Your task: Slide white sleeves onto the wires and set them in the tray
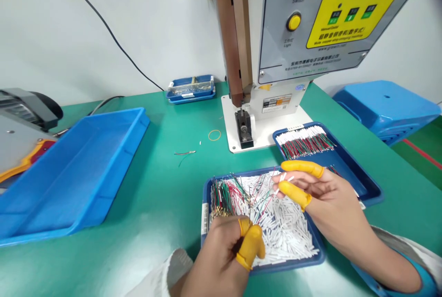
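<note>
My left hand [224, 253] wears yellow finger cots and pinches the end of a few thin wires [250, 207] over the front of a blue tray [206, 223]. To its right, my right hand [324, 195], also in yellow finger cots, holds small white tubes [283, 177] between thumb and fingers above the same tray. Loose white tubes [293, 235] fill most of that tray. Along its left side lies a bundle of red, green and black wires [223, 195] with metal ends.
A wire crimping machine [244, 126] stands behind the tray. Beside it, another blue tray [352, 175] holds rows of wires with white tubes. A large blue bin [79, 172] sits at left. A loose wire piece [185, 153] and a rubber band [214, 135] lie on the green table.
</note>
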The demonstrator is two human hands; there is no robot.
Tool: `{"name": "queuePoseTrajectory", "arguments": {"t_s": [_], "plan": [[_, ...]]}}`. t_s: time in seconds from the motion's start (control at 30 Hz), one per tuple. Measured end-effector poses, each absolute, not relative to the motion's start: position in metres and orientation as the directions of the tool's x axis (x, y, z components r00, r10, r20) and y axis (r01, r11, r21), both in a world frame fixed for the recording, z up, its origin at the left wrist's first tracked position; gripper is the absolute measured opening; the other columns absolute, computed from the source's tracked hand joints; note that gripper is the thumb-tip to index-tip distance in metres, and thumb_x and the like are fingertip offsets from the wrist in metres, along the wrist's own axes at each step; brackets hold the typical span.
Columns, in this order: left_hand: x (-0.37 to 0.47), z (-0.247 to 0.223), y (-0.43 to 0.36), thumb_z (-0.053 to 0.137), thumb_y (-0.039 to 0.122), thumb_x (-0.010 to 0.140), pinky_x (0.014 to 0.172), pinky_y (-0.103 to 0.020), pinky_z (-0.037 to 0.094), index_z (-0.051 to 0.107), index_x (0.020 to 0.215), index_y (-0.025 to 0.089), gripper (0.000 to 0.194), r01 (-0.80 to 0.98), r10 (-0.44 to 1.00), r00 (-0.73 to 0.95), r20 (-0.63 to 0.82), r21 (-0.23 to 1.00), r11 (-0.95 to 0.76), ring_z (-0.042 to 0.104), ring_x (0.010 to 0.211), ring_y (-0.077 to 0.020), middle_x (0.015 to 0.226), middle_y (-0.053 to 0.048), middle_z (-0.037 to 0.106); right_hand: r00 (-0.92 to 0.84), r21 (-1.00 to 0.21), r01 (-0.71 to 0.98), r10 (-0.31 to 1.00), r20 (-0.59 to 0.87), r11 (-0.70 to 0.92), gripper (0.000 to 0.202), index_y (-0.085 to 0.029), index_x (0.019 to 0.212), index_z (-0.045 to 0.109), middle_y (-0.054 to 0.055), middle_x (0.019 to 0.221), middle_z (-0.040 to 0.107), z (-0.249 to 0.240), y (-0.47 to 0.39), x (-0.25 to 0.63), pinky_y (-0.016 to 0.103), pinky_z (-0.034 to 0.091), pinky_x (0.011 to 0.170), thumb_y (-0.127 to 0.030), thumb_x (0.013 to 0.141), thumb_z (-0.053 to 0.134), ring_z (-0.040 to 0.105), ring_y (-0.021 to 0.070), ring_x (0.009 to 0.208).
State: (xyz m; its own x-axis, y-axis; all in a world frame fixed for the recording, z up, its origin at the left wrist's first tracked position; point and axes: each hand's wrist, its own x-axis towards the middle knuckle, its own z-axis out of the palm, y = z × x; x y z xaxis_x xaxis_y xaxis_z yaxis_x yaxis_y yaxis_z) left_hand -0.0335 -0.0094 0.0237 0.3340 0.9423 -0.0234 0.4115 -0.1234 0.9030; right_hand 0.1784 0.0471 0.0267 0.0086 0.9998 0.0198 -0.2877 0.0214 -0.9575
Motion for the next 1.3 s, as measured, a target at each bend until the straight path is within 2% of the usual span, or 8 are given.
{"name": "queuePoseTrajectory", "arguments": {"t_s": [0.23, 0.43, 0.53, 0.67, 0.83, 0.97, 1.07, 1.3], "plan": [[-0.034, 0.02, -0.011, 0.048, 0.035, 0.104, 0.074, -0.027, 0.041, 0.069, 0.076, 0.018, 0.039, 0.411, 0.937, 0.346, -0.05, 0.906, -0.104, 0.057, 0.078, -0.0141, 0.076, -0.004, 0.067, 0.015, -0.952, -0.305, 1.0, 0.017, 0.021, 0.029, -0.029, 0.098, 0.079, -0.001, 0.086, 0.082, 0.026, 0.046, 0.179, 0.015, 0.065, 0.076, -0.009, 0.077, 0.084, 0.08, 0.0137, 0.079], [-0.033, 0.017, -0.011, 0.049, 0.034, 0.104, 0.075, -0.027, 0.041, 0.07, 0.078, 0.018, 0.037, 0.406, 0.939, 0.342, -0.039, 0.907, -0.11, 0.057, 0.079, -0.0141, 0.077, -0.004, 0.067, 0.021, -0.955, -0.295, 1.0, -0.014, -0.007, 0.036, -0.026, 0.091, 0.08, -0.001, 0.081, 0.081, 0.029, 0.046, 0.176, 0.01, 0.063, 0.071, -0.007, 0.064, 0.092, 0.079, 0.0125, 0.074], [-0.034, 0.016, -0.012, 0.049, 0.035, 0.105, 0.074, -0.026, 0.042, 0.069, 0.078, 0.018, 0.038, 0.406, 0.935, 0.352, -0.028, 0.905, -0.126, 0.058, 0.079, -0.0142, 0.078, -0.005, 0.067, -0.023, -0.94, -0.335, 0.998, -0.055, -0.06, 0.031, -0.026, 0.091, 0.079, 0.0, 0.082, 0.081, 0.026, 0.044, 0.175, 0.014, 0.065, 0.071, -0.011, 0.067, 0.093, 0.08, 0.0142, 0.073], [-0.04, 0.012, -0.016, 0.045, 0.037, 0.106, 0.084, -0.027, 0.046, 0.071, 0.096, 0.02, 0.033, 0.392, 0.943, 0.333, 0.032, 0.904, -0.169, 0.06, 0.092, -0.0162, 0.095, -0.007, 0.069, -0.156, -0.892, -0.399, 0.975, -0.16, -0.21, 0.026, -0.026, 0.096, 0.079, 0.0, 0.085, 0.081, 0.019, 0.041, 0.175, 0.024, 0.069, 0.07, -0.017, 0.075, 0.09, 0.08, 0.0172, 0.073], [-0.043, 0.007, -0.021, 0.044, 0.041, 0.107, 0.099, -0.031, 0.044, 0.071, 0.113, 0.024, 0.033, 0.41, 0.947, 0.286, -0.145, 0.912, 0.015, 0.057, 0.105, -0.0189, 0.113, -0.009, 0.066, -0.18, -0.876, -0.425, 0.97, -0.165, -0.228, 0.03, -0.027, 0.1, 0.08, 0.001, 0.091, 0.082, 0.015, 0.039, 0.175, 0.025, 0.068, 0.077, -0.016, 0.074, 0.09, 0.08, 0.0171, 0.08], [-0.037, 0.009, -0.011, 0.043, 0.049, 0.107, 0.079, -0.026, 0.048, 0.073, 0.106, 0.017, 0.044, 0.272, 0.905, 0.36, -0.225, 0.954, 0.129, 0.057, 0.086, -0.016, 0.093, -0.009, 0.065, -0.153, -0.901, -0.42, 0.987, -0.043, -0.104, 0.021, -0.028, 0.098, 0.081, 0.002, 0.09, 0.083, 0.02, 0.04, 0.179, 0.016, 0.064, 0.075, -0.018, 0.081, 0.086, 0.079, 0.0124, 0.077], [-0.032, 0.012, 0.001, 0.045, 0.054, 0.105, 0.06, -0.022, 0.041, 0.074, 0.097, 0.013, 0.051, 0.138, 0.841, 0.493, -0.223, 0.974, 0.178, 0.051, 0.066, -0.0114, 0.072, -0.004, 0.057, -0.16, -0.918, -0.394, 0.987, 0.014, -0.051, 0.022, -0.03, 0.1, 0.081, 0.001, 0.091, 0.083, 0.022, 0.04, 0.181, 0.013, 0.062, 0.077, -0.018, 0.083, 0.085, 0.079, 0.0108, 0.08], [-0.031, 0.01, 0.01, 0.05, 0.057, 0.102, 0.056, -0.02, 0.035, 0.075, 0.092, 0.011, 0.053, 0.102, 0.839, 0.511, -0.189, 0.982, 0.159, 0.05, 0.063, -0.0095, 0.068, -0.003, 0.055, -0.178, -0.933, -0.36, 0.982, 0.065, -0.003, 0.024, -0.031, 0.098, 0.081, 0.001, 0.09, 0.082, 0.026, 0.038, 0.18, 0.017, 0.062, 0.083, -0.013, 0.082, 0.083, 0.078, 0.0117, 0.085]]}}
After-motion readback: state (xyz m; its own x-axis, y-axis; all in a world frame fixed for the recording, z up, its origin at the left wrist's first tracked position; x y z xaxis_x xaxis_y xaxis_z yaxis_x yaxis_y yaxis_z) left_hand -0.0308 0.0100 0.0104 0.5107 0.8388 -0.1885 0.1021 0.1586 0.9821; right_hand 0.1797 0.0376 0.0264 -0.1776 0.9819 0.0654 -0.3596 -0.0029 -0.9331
